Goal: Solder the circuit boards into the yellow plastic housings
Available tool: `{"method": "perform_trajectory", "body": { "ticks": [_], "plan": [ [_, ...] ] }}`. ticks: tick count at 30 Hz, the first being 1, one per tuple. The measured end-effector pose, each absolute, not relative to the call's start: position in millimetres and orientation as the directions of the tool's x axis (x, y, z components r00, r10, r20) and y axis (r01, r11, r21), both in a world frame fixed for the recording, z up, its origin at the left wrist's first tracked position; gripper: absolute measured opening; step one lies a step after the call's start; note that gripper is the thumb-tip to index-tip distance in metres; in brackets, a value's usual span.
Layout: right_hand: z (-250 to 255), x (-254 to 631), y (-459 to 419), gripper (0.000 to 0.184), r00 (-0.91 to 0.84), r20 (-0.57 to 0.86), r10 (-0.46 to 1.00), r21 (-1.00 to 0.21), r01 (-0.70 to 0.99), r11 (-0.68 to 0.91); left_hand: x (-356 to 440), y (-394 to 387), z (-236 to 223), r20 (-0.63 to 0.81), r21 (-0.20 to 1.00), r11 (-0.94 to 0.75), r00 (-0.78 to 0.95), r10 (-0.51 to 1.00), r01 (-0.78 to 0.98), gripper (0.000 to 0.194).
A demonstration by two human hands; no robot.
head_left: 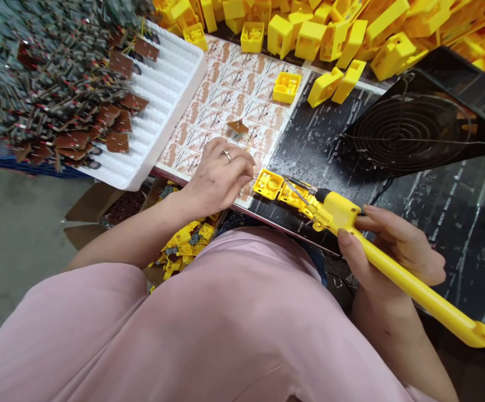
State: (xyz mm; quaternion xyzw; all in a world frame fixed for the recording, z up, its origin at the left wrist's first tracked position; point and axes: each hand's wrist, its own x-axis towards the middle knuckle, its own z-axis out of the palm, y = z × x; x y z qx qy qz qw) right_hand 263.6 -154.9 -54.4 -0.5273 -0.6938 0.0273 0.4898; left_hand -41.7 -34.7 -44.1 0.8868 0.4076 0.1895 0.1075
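Note:
My right hand [393,251] grips a yellow soldering iron [393,268] whose metal tip points left at small yellow plastic housings [282,190] lying at the bench's front edge. My left hand [219,176], a ring on one finger, rests with its fingers curled and pinched together just left of those housings; what it pinches is too small to make out. A small brown circuit board [238,127] lies on the patterned sheet [226,95] just beyond my left hand.
A white ribbed tray [167,95] at the left carries a heap of brown boards with wires [58,78]. Yellow housings [330,33] pile along the back, one [286,87] apart on the sheet. A black fan [414,131] stands at right. A box of yellow parts [184,245] sits below the bench.

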Motion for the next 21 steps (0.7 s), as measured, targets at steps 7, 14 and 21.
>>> {"method": "perform_trajectory", "body": {
  "ticks": [7, 14, 21],
  "plan": [
    [-48.3, 254.4, -150.1, 0.055, -0.011, 0.662, 0.749, -0.538, 0.689, 0.486, -42.0, -25.2, -53.3, 0.234, 0.320, -0.701, 0.664, 0.710, 0.637, 0.025],
    [-44.4, 254.5, -149.1, 0.051, -0.070, 0.647, 0.759, -0.522, 0.685, 0.508, -35.8, -22.4, -41.8, 0.173, 0.313, -0.683, 0.668, 0.724, 0.660, 0.023],
    [-23.2, 253.4, -137.4, 0.012, -0.288, 0.634, 0.718, -0.448, 0.620, 0.644, -25.5, -18.7, -32.7, 0.069, 0.277, -0.692, 0.705, 0.706, 0.666, 0.025]
  ]
}}
